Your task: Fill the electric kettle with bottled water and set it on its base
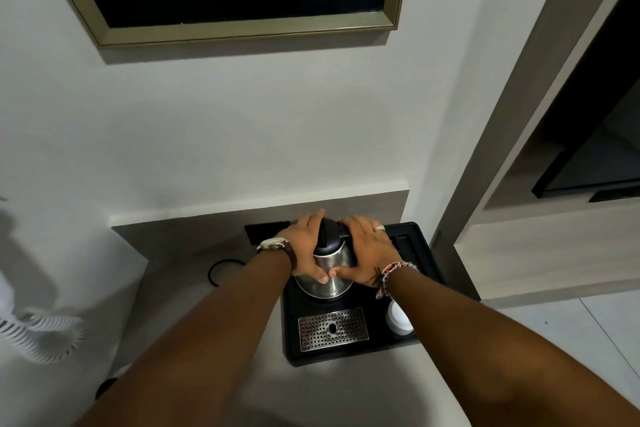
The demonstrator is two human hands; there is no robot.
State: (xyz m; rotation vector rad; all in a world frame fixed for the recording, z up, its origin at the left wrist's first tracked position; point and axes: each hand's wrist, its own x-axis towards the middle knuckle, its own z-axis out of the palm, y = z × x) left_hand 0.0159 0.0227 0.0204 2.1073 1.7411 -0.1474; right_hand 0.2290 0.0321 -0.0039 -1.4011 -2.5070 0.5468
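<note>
A stainless-steel electric kettle (329, 282) with a black lid and handle stands at the back of a black tray (349, 355). My left hand (306, 246) wraps its left side, thumb on the steel front. My right hand (369, 250) wraps its right side, fingers over the black top, thumb touching the steel next to the left thumb. The kettle's base is hidden beneath it. No water bottle is in view.
A perforated metal drip grate (332, 329) sits in the tray's front. A white cup (398, 319) stands at the tray's right, under my right forearm. A black cord (221, 269) loops on the counter to the left. A white coiled cord (41, 336) hangs far left. The wall is close behind.
</note>
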